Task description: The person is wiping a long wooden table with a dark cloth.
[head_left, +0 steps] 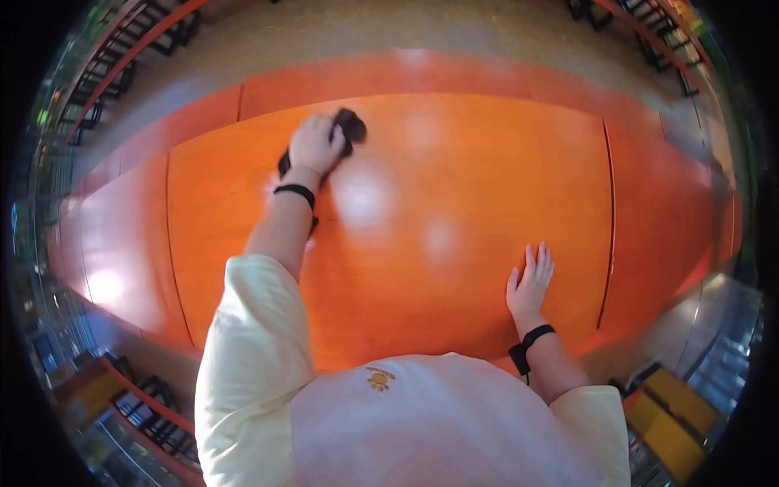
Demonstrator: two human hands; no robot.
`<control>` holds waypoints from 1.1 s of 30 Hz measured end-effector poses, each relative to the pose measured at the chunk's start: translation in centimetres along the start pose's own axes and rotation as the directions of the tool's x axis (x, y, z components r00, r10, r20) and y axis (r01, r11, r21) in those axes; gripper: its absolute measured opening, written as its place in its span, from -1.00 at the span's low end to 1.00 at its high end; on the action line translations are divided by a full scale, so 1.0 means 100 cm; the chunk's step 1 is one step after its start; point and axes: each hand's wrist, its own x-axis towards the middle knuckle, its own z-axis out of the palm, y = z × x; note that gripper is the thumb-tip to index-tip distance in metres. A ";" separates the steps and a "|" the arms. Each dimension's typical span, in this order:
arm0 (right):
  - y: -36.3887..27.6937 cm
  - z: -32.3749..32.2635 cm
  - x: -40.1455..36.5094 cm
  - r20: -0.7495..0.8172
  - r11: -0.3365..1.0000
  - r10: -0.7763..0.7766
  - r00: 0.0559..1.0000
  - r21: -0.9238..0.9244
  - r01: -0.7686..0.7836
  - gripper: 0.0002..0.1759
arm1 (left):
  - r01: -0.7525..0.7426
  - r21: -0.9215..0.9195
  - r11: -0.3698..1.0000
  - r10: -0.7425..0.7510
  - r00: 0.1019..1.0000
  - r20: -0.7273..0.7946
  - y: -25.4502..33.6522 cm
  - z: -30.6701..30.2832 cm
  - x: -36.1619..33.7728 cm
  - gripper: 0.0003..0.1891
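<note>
A dark, crumpled cloth [350, 125] lies against the orange tabletop [406, 187] near its far edge, left of centre. My left hand [315, 144] presses down on it with the fingers closed round it, and dark folds stick out on both sides of the hand. Palm down on the right part of the table rests my right hand [531, 282], its fingers spread and nothing in them. Each wrist wears a black band.
More reddish tabletops adjoin on the left [130, 243] and on the right [665, 211]. Dark-legged benches [122, 69] stand beyond at the upper left, others at the upper right. Yellow-topped furniture [665, 426] shows at the lower right.
</note>
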 end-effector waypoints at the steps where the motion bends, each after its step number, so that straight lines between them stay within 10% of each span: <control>1: -0.002 -0.002 -0.002 -0.015 1.000 -0.018 1.000 0.004 0.018 -0.32 | 0.017 0.013 1.000 -0.017 1.000 0.003 -0.008 0.002 0.017 -0.77; 16: -0.015 -0.004 -0.009 -0.061 0.999 0.019 0.998 0.042 -0.017 -0.31 | -0.044 0.139 0.989 0.037 0.998 0.053 -0.002 0.007 0.031 -0.73; 28: -0.004 0.009 -0.014 -0.064 1.000 0.019 0.998 -0.019 -0.020 -0.35 | -0.378 -0.330 0.865 0.476 0.826 0.303 0.106 -0.114 -0.339 -0.79; 33: -0.001 0.011 -0.014 -0.053 0.998 0.021 0.998 -0.050 -0.023 -0.36 | -0.282 -0.282 0.917 0.373 0.856 0.359 0.127 -0.129 -0.375 -0.78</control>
